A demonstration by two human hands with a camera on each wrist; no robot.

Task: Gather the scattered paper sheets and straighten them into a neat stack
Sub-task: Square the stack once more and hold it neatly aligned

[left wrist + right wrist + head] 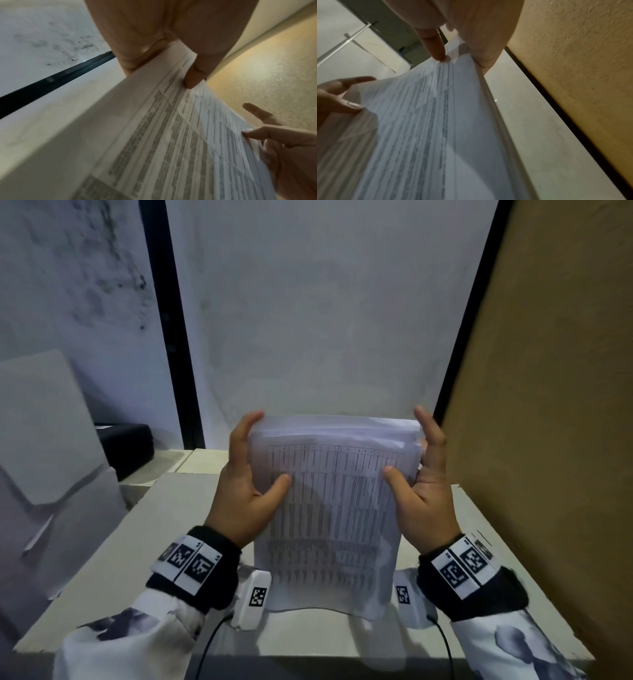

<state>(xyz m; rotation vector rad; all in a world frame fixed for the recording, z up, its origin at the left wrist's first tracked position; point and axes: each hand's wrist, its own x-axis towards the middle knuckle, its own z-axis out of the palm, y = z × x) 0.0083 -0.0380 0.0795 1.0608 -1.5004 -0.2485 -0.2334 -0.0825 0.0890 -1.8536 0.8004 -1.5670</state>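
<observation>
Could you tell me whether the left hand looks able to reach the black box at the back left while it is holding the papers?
Probably not yet. The left hand grips the papers together with the right hand; the black box sits beyond, partly hidden.

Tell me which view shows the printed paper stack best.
The head view: the whole white printed paper stack stands upright on the table, held between both hands. The left wrist view and right wrist view show only blurred close-up parts of it.

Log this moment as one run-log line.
phase: squaring stack | left hand: grips paper stack left edge | right hand: grips right edge | stack: upright, bottom edge at table | loose sheets: none visible
</observation>
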